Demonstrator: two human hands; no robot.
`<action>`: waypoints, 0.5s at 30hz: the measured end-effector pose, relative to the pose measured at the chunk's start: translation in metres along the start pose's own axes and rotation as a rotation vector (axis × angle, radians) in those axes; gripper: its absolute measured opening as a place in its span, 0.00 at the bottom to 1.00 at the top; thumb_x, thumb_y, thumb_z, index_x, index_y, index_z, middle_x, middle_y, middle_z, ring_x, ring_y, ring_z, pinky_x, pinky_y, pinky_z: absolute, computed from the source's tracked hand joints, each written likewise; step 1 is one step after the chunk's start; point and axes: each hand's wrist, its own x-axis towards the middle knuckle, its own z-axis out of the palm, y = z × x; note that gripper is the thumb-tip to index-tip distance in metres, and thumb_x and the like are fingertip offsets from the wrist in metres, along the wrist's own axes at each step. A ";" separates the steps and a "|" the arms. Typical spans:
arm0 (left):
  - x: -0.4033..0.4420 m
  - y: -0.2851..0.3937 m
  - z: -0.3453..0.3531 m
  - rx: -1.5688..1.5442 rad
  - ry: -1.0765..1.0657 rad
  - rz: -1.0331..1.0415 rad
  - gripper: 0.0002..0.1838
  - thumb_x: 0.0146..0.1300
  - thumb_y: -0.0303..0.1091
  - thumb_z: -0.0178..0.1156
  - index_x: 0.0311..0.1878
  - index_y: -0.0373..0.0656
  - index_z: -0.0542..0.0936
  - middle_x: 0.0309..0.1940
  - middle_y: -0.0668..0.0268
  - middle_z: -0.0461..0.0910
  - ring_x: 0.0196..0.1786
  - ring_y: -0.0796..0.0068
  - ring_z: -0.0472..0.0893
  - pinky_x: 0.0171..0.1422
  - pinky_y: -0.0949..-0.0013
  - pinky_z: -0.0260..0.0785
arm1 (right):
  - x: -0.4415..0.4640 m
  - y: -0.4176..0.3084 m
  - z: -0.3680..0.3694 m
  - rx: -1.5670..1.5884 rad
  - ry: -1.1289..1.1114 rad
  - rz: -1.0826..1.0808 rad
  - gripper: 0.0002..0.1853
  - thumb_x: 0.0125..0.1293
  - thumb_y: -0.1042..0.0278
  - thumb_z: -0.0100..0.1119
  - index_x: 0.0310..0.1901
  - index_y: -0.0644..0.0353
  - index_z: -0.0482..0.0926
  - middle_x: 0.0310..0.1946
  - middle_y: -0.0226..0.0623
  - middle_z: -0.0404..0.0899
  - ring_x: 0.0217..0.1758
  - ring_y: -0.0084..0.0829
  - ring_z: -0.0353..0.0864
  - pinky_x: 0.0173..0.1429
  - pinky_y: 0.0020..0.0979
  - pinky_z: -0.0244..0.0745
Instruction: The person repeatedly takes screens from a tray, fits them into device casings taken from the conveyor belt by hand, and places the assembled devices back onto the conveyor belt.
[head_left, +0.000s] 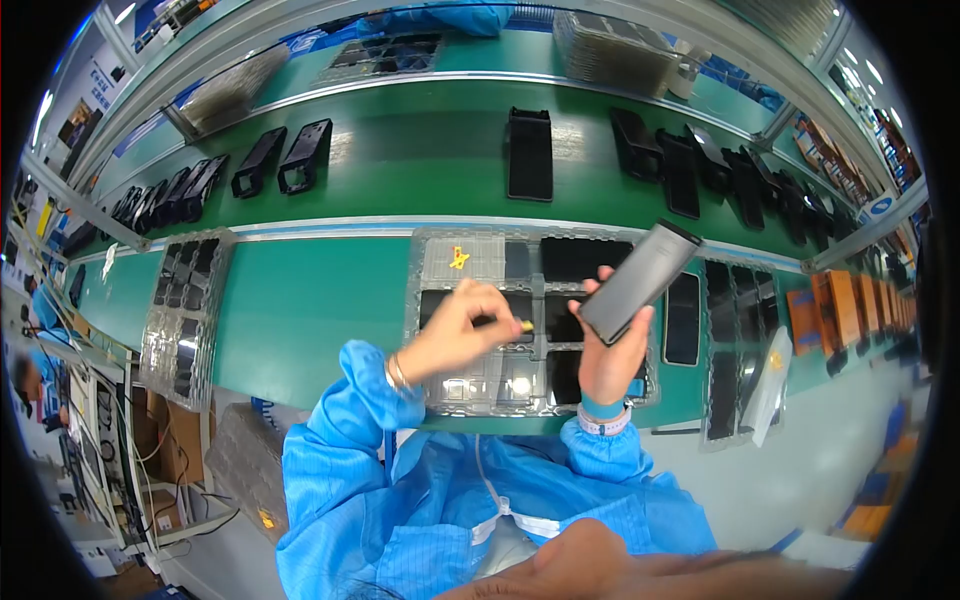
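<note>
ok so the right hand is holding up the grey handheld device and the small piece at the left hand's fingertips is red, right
No, the small piece at the left hand's fingertips is yellow, as the head view shows; the right hand does hold the grey handheld device.

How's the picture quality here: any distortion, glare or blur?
Head view: strong fisheye bowing on the long green work surface, black corners; white glare spots on the clear plastic tray, soft sheen on the dark grey slab-shaped device; left hand and small yellow piece slightly blurred.
</note>
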 end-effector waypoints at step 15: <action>0.074 -0.181 -0.164 1.070 0.818 -0.571 0.39 0.42 0.66 0.69 0.41 0.36 0.77 0.53 0.50 0.75 0.53 0.51 0.77 0.41 0.51 0.74 | -0.001 -0.006 -0.009 -0.001 -0.309 -0.038 0.35 0.63 0.63 0.62 0.68 0.63 0.58 0.68 0.52 0.58 0.68 0.46 0.66 0.60 0.54 0.75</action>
